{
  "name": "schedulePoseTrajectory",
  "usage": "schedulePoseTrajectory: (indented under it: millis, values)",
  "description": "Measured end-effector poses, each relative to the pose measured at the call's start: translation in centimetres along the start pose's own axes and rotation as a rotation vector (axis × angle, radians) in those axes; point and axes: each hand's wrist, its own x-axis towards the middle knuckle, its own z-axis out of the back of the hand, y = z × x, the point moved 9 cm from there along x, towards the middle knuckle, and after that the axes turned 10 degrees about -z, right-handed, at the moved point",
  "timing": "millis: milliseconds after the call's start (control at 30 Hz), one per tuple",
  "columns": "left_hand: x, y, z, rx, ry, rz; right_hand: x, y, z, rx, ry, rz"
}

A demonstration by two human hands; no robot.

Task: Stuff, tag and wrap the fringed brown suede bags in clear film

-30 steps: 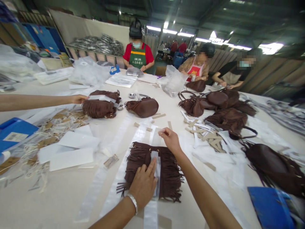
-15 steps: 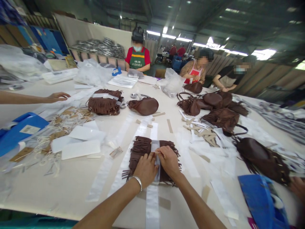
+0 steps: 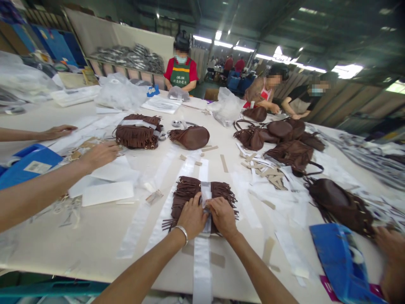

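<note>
In front of me a dark brown fringed bag (image 3: 184,191) lies flat, with a whitish translucent strip (image 3: 206,188) running across its middle. My left hand (image 3: 192,216), a silver bracelet at its wrist, presses on the bag with bent fingers gripping the strip's left edge. My right hand (image 3: 224,216) pinches the same strip from the other side, its fingertips close to those of my left. The fingertips partly hide the strip between them. Beneath the bag a long white band (image 3: 202,266) extends toward me over the table.
Another strapped fringed bag (image 3: 136,134) and a round-ended brown bag (image 3: 192,137) lie beyond. More brown bags (image 3: 289,154) are heaped right. Blue tape dispensers (image 3: 338,257) stand at both sides. A co-worker's arm (image 3: 60,181) reaches in from the left; another hand (image 3: 390,245) is at right.
A co-worker's second arm has come in from the left over the white cards. At right, another hand has come further into view. My own fingers have shifted slightly on the strip.
</note>
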Motion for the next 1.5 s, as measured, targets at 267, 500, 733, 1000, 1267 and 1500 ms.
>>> schedulePoseTrajectory:
  millis: [267,500,733,1000,1267,1500]
  values:
    - [0.1,0.5,-0.8,0.036,0.017,0.026,-0.4,0.2,-0.2,0.005,-0.015,0.023]
    - [0.5,1.2,-1.4,0.045,0.031,0.039,-0.7,0.3,-0.9,-0.059,0.019,0.031]
    - [0.6,1.6,-1.5,0.058,-0.021,0.047,-0.7,0.2,-1.4,-0.090,0.066,0.066]
    - [0.2,1.2,-0.7,0.092,-0.153,0.060,-1.1,0.1,-1.5,-0.102,0.110,0.102]
    - [0.1,0.1,-0.8,0.153,-0.123,-0.039,-1.4,0.0,-1.9,-0.114,0.105,0.068]
    - [0.2,-0.3,-0.9,0.198,-0.063,-0.053,-1.6,-0.3,-2.3,-0.102,0.110,0.055]
